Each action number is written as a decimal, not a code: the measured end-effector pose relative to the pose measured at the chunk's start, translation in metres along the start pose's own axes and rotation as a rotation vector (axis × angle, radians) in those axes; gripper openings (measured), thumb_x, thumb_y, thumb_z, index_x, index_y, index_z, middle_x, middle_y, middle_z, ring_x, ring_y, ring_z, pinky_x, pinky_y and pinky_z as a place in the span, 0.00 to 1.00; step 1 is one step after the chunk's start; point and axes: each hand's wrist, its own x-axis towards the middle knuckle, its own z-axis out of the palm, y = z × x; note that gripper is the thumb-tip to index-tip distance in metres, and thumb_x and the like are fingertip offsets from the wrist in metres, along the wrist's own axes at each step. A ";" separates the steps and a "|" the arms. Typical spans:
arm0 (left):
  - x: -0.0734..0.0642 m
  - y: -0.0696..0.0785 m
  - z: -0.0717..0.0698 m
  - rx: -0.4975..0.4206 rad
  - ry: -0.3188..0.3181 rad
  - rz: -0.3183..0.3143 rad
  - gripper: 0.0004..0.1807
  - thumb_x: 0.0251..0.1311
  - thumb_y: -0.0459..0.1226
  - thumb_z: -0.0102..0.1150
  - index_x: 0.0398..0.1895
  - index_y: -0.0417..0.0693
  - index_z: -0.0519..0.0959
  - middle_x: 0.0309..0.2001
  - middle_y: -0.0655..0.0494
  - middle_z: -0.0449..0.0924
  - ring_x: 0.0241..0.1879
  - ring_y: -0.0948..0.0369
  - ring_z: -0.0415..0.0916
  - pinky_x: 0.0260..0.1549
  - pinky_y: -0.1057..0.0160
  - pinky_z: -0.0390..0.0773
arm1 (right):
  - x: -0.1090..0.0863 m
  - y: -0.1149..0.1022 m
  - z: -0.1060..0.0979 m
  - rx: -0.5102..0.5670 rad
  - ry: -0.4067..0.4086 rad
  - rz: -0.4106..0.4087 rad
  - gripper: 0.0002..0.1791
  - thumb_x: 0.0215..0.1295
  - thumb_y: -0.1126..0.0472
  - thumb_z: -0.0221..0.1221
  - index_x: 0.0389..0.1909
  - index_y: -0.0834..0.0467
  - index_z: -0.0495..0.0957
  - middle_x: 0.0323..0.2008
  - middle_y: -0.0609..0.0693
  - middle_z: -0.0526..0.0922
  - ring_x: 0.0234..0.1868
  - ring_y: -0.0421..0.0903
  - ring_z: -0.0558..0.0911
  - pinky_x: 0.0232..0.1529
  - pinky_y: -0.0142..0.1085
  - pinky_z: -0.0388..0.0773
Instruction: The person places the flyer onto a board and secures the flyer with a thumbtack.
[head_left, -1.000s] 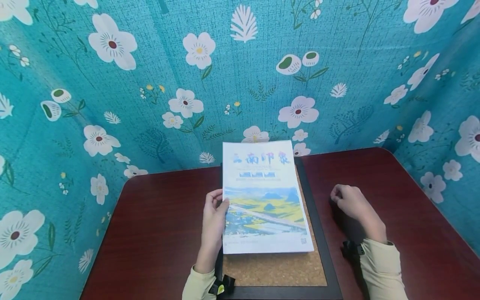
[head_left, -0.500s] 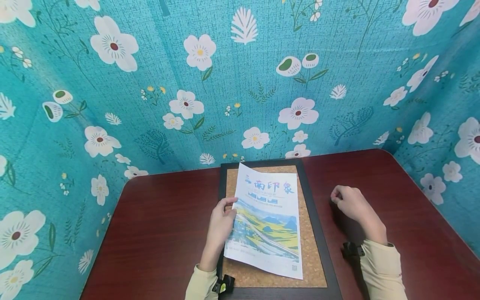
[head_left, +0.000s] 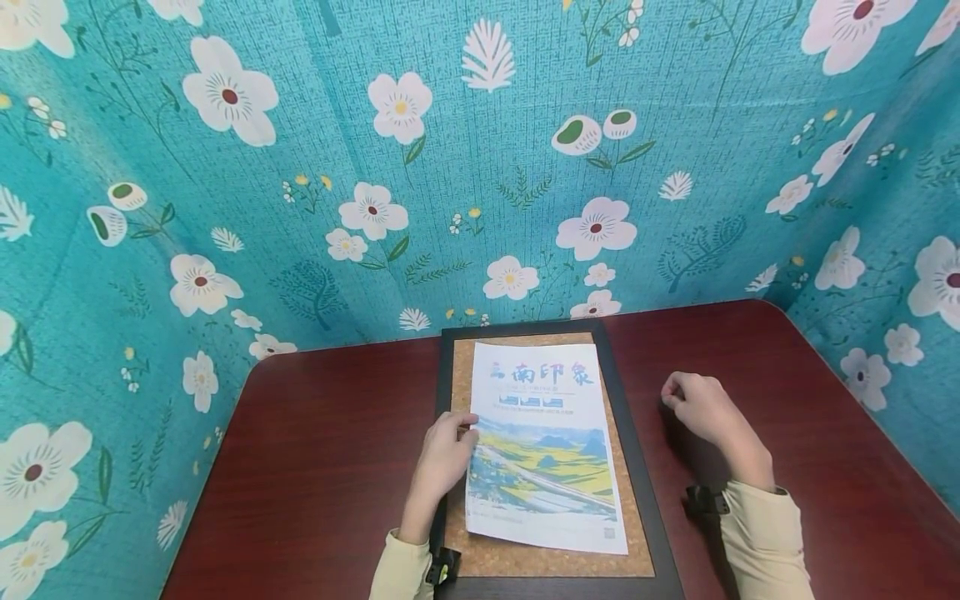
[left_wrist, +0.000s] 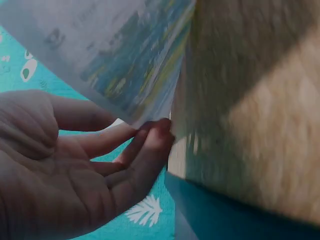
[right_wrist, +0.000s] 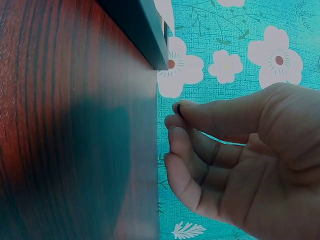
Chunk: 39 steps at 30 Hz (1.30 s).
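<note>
In the head view, a printed paper poster (head_left: 542, 450) with a colourful title and a yellow-green landscape lies over a dark-framed cork board (head_left: 636, 550). My left hand (head_left: 441, 460) holds the poster's left edge between thumb and fingers. In the left wrist view, the sheet (left_wrist: 132, 60) slants up from those fingertips, close to the cork surface (left_wrist: 280, 130). My right hand (head_left: 705, 407) hovers over the table to the right of the board. Its thumb and forefinger pinch a tiny black disc-like piece (right_wrist: 179, 109), mostly hidden by the fingertips.
The board lies on a dark red wooden table (head_left: 322, 467) with rounded far corners. A teal curtain (head_left: 450, 150) with white flowers hangs behind the table and at both sides. Each wrist wears a black strapped camera (head_left: 707, 499).
The poster has come down from higher up onto the board, after tilting partway, and now lies nearly straight. My left hand went down and slightly right with it. The right hand stayed put.
</note>
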 end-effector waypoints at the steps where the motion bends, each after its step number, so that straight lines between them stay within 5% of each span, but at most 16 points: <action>1: 0.000 -0.001 0.000 0.031 -0.010 0.005 0.14 0.69 0.27 0.57 0.53 0.29 0.83 0.49 0.39 0.81 0.48 0.46 0.80 0.47 0.45 0.80 | 0.000 0.000 0.000 -0.002 0.003 -0.002 0.05 0.66 0.75 0.57 0.31 0.65 0.77 0.24 0.51 0.74 0.27 0.48 0.71 0.28 0.41 0.68; 9: -0.003 -0.003 0.000 0.232 -0.053 0.007 0.15 0.66 0.32 0.62 0.53 0.31 0.84 0.45 0.42 0.82 0.40 0.52 0.78 0.40 0.48 0.80 | 0.000 -0.002 0.000 0.003 -0.008 0.019 0.05 0.67 0.76 0.57 0.32 0.65 0.76 0.26 0.53 0.75 0.28 0.49 0.72 0.28 0.41 0.69; 24: -0.006 -0.003 -0.005 0.340 -0.103 0.001 0.17 0.66 0.35 0.66 0.54 0.33 0.84 0.52 0.39 0.80 0.50 0.45 0.77 0.49 0.42 0.78 | -0.002 -0.002 -0.001 0.010 -0.022 0.032 0.03 0.68 0.74 0.58 0.33 0.66 0.77 0.27 0.54 0.76 0.28 0.49 0.73 0.28 0.42 0.70; 31: -0.006 0.000 -0.008 0.384 -0.115 0.001 0.20 0.63 0.35 0.68 0.55 0.31 0.83 0.50 0.39 0.80 0.42 0.51 0.77 0.44 0.46 0.80 | -0.002 -0.002 -0.001 0.013 -0.023 0.020 0.04 0.68 0.74 0.58 0.33 0.66 0.77 0.27 0.53 0.76 0.28 0.48 0.72 0.28 0.41 0.68; 39: -0.007 0.002 -0.009 0.434 -0.097 0.003 0.19 0.63 0.36 0.68 0.53 0.31 0.84 0.52 0.36 0.81 0.49 0.45 0.76 0.48 0.43 0.79 | -0.001 -0.004 -0.001 0.009 -0.021 0.016 0.04 0.67 0.75 0.58 0.33 0.66 0.77 0.27 0.53 0.76 0.28 0.48 0.72 0.28 0.41 0.69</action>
